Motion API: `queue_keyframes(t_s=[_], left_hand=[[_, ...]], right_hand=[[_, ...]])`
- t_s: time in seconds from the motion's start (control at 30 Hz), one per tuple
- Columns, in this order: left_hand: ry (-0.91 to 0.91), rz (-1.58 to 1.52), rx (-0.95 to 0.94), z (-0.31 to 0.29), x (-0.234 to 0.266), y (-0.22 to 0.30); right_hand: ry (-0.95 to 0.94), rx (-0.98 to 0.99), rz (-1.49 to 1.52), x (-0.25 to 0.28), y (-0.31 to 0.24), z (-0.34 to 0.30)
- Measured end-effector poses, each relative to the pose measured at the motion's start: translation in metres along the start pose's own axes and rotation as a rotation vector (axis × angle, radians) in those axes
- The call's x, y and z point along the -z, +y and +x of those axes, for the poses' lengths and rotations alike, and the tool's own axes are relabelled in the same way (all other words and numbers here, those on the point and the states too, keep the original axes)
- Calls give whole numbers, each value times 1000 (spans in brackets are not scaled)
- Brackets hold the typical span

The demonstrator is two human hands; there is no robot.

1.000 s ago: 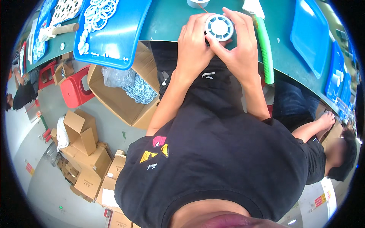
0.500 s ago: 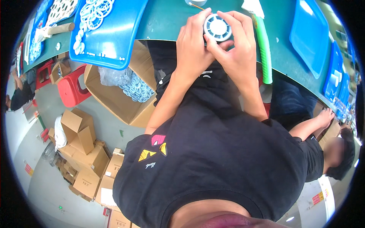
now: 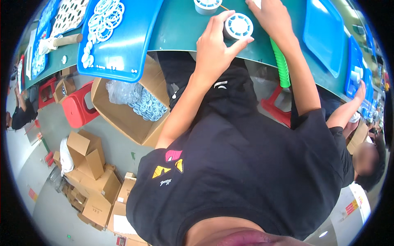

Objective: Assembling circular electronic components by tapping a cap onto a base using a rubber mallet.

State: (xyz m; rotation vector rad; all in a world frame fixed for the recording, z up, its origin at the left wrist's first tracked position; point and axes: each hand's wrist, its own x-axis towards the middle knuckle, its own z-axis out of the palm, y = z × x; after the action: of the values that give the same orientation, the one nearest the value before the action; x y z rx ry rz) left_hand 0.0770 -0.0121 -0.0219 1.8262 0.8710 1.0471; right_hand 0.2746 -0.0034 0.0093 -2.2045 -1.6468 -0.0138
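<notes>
My left hand (image 3: 213, 49) grips a round white plastic part (image 3: 239, 26) with a slotted face, holding it just above the green table (image 3: 180, 28). Thumb and fingers wrap its left side and underside. My right hand (image 3: 271, 18) is off that part and reaches toward the far edge of the table, its fingertips at a small white thing (image 3: 256, 3) cut off by the picture's rim. Whether those fingers hold anything is hidden. A second round white part (image 3: 207, 5) stands on the table just left of both hands.
A blue tray (image 3: 131, 45) with several white rings lies at the left. Below it stand an open cardboard box (image 3: 123, 119) holding bagged rings and a red stool (image 3: 78, 108). A green ribbed hose (image 3: 281, 65), more blue trays (image 3: 324, 37) and a seated co-worker (image 3: 365, 160) are on the right.
My right hand has let go of the round part and moved up toward the table's far edge. My left hand now holds the part alone, slightly lower and to the right.
</notes>
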Motion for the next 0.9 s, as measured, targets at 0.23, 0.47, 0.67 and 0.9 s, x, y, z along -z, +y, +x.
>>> queue_keyframes(t_s=[0.23, 0.47, 0.67, 0.9], left_hand=[[-25, -92, 160, 2, 8, 9], [-18, -71, 124, -1, 12, 7], [11, -83, 40, 1, 6, -5], [-47, -123, -75, -1, 11, -14]], right_hand=[[150, 42, 762, 52, 0, -31], [-33, -269, 780, 104, -8, -81], [-50, -389, 730, 66, 7, -109], [-165, -472, 623, 84, 4, -105]])
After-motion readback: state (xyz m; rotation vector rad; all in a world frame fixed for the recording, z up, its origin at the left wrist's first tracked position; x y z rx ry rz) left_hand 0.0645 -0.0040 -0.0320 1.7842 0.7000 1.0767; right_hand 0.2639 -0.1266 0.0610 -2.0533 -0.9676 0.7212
